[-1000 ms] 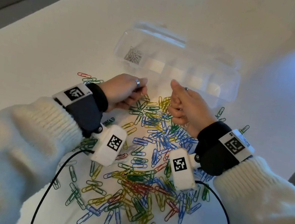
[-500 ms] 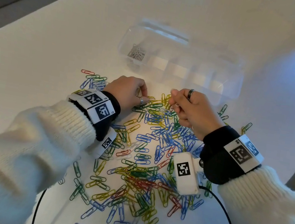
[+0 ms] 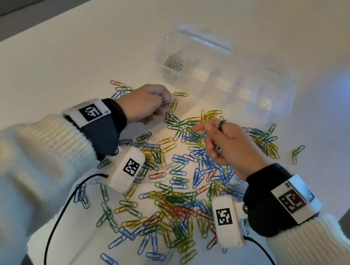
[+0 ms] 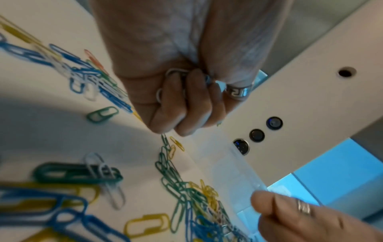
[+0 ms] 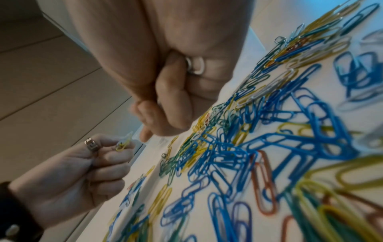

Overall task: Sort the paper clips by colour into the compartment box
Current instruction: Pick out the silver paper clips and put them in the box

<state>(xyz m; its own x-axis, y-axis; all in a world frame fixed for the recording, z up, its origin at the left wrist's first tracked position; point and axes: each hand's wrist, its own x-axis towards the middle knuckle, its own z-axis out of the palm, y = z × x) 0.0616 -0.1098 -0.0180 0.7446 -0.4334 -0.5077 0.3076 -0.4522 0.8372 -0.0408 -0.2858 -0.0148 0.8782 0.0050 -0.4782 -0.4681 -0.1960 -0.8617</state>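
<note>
Loose paper clips in blue, green, yellow, red and silver cover the white table in front of a clear compartment box. Silver clips lie in its left-end compartment. My left hand hovers at the pile's far left edge. It pinches a yellow clip at its fingertips and keeps silver clips under its curled fingers. My right hand hangs over the pile's far side, index finger stretched left and the others curled. Grey metal glints in its palm.
The box's clear lid lies open behind it. The table's edge runs close on the right, with floor beyond. Black cables trail from the wrist cameras over the near part of the table.
The two hands were close together above the pile and have drawn apart. The left one has come up at the pile's left edge with a yellow clip. The right index finger has straightened.
</note>
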